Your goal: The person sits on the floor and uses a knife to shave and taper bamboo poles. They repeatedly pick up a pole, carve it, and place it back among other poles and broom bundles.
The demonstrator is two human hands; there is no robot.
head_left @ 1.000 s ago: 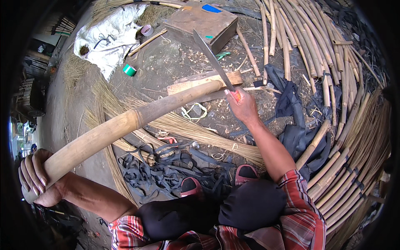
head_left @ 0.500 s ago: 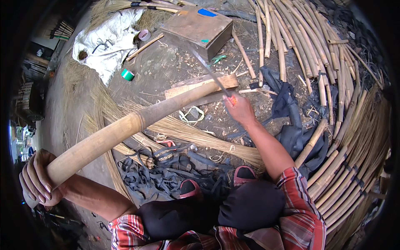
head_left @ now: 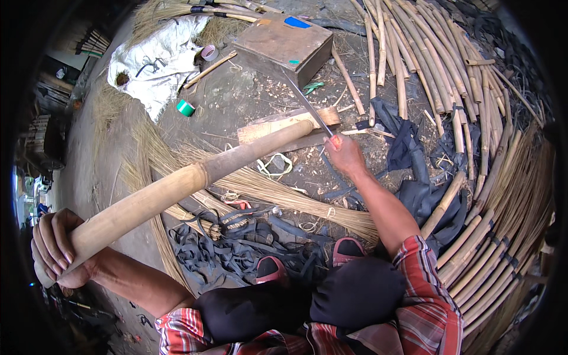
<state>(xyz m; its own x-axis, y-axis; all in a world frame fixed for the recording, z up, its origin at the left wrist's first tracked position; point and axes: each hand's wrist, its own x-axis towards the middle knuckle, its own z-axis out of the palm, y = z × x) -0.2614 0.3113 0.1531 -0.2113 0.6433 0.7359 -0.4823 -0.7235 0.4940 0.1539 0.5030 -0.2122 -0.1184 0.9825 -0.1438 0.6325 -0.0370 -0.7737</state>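
Note:
A thick bamboo pole (head_left: 151, 198) slants up from the lower left toward the middle. Around its near end, the fingers of my left hand (head_left: 57, 247) are wrapped. The far end lies over a light wooden block (head_left: 260, 131) on the ground. My right hand (head_left: 346, 155) grips the red handle of a long-bladed knife (head_left: 309, 106). The blade points up and left, close beside the pole's far end; whether it touches the pole I cannot tell.
Beyond the block stands a wooden box (head_left: 284, 44). Bamboo sticks (head_left: 423, 59) are piled at the right. Bundles of thin bristles (head_left: 284, 198) and dark rubber strips (head_left: 219, 251) lie before my feet. Green tape (head_left: 185, 107) sits near a white sack (head_left: 148, 65).
My right hand and the knife have shifted slightly right and down, and the blade looks less blurred. The pole stays in my left hand; the whole view has moved a little.

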